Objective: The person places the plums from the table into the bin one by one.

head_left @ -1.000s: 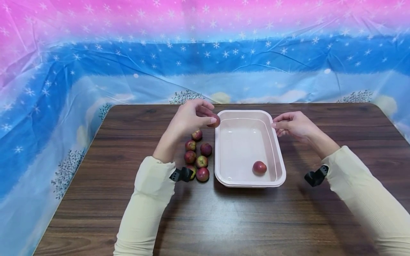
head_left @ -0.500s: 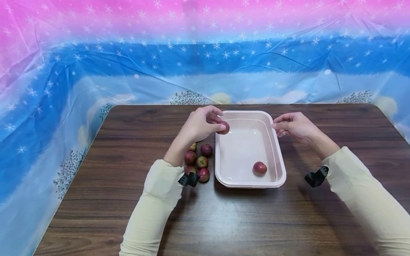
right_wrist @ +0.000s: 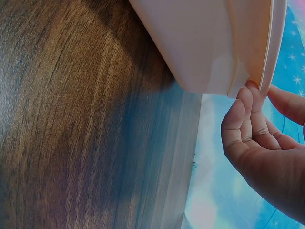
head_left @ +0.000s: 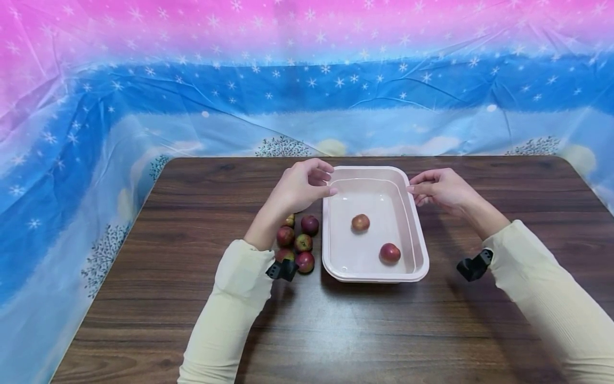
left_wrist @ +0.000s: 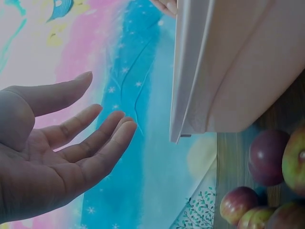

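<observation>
A pale pink plastic tub stands on the table with two plums inside: a lighter, orange-red plum near the middle and a dark red plum at the near right. My left hand hovers at the tub's left rim, fingers relaxed and apart, holding nothing. In the left wrist view the left palm is bare. My right hand pinches the tub's right rim between thumb and fingers, as the right wrist view of the hand shows.
Several red and green plums lie grouped on the wooden table left of the tub, partly hidden by the left forearm. A snowflake-patterned cloth hangs behind the table and along its left side.
My left hand has moved right to the tub's rim and let go of a plum, which now lies inside the tub. The right hand has stayed on the rim.
</observation>
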Available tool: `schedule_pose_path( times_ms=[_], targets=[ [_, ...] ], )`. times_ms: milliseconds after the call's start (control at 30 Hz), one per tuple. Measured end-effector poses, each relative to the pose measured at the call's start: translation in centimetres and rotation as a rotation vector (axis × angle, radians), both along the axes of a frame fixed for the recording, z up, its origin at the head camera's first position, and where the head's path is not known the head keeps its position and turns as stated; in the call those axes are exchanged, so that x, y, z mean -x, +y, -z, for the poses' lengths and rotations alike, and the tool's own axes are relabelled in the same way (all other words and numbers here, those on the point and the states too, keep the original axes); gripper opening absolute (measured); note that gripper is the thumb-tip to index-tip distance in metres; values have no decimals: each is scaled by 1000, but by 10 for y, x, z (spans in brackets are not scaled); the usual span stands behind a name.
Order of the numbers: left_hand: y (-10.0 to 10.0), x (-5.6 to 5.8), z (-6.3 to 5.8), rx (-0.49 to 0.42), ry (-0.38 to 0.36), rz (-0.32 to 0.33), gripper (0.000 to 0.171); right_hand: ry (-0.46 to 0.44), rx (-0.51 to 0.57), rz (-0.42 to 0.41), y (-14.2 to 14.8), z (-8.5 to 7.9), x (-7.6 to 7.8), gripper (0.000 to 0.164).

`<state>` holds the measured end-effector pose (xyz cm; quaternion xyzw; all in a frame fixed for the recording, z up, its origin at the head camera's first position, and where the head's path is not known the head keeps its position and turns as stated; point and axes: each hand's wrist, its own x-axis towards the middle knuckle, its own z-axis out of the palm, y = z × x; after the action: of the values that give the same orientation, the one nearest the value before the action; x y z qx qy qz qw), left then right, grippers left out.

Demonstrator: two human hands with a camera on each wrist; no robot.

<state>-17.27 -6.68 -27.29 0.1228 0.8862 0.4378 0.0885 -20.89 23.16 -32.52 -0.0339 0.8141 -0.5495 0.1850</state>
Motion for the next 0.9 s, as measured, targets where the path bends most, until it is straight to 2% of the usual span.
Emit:
schedule_pose_path(
  times_ms=[400, 900],
  targets=[
    [-17, -2, 0, -37, -12, -40, 35, 15, -22, 2, -1, -1, -2, 39],
    [-35, -3, 11, -22, -28, -74, 32, 25, -50, 5, 0, -1, -2, 38]
  ],
)
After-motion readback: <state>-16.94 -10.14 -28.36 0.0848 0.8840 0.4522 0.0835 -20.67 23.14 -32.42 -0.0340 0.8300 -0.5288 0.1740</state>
